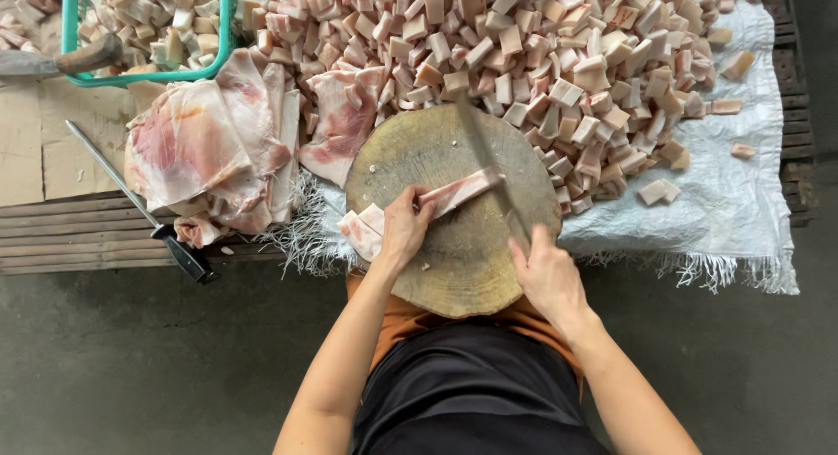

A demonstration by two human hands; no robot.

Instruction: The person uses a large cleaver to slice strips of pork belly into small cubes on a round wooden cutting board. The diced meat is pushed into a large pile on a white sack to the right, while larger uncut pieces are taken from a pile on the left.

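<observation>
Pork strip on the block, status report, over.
Left hand pins pork strip on round block. Right hand grips knife, blade across strip. Cut cubes heaped behind; nothing blocking.

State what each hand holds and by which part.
Left hand presses down the near end of a long pink-and-white pork strip on the round wooden chopping block. Right hand grips a blurred cleaver by its handle.
</observation>
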